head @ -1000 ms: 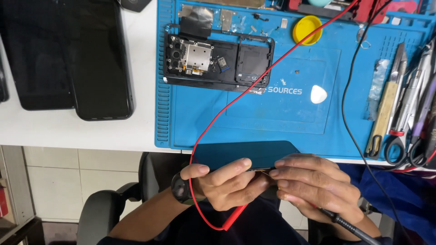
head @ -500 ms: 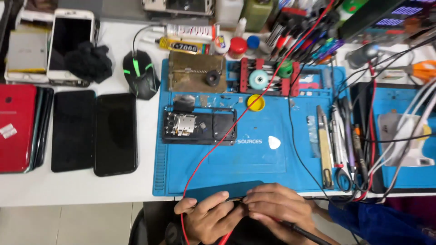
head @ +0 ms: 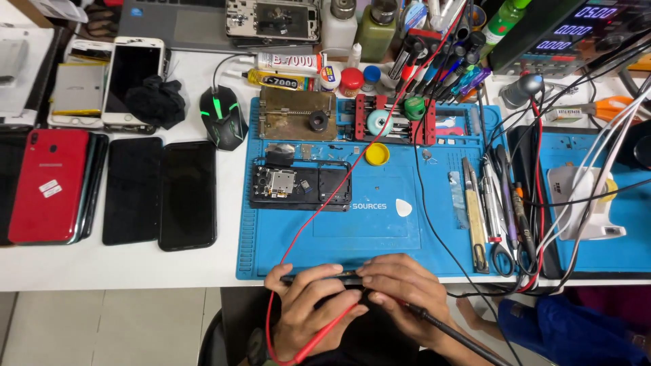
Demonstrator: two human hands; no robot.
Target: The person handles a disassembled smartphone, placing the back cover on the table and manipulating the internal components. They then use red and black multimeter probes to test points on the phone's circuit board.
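Left hand (head: 308,308): curled just off the near edge of the blue mat (head: 380,237), fingers closed along one end of a thin dark flat part (head: 319,276), with the red probe lead (head: 319,210) caught between the fingers.
Right hand (head: 407,291): beside the left hand and touching it at the fingertips, pinching the other end of the flat part; a black probe (head: 454,332) ran under the palm — exactly how it was gripped could not be told.
Thin dark flat part: held level between both hands, right at the mat's near edge and just over it.
Red probe lead: rose from the left hand, crossed the mat diagonally and passed over the opened phone (head: 300,184) toward the mat's far right corner.
Opened phone: lay back-off on the far left part of the mat, its insides showing.
White pick (head: 403,207): on the mat, right of the opened phone.
Yellow cap (head: 377,154): on the mat, beyond the pick.
Hand tools (head: 491,210): tweezers, blades and scissors lined along the mat's right side.
Dark phones (head: 161,193): two, face up on the white desk (head: 122,268), left of the mat.
Red phone (head: 49,184): further left of the mat — on a stack.
Black mouse (head: 222,125): off the mat's far left corner.
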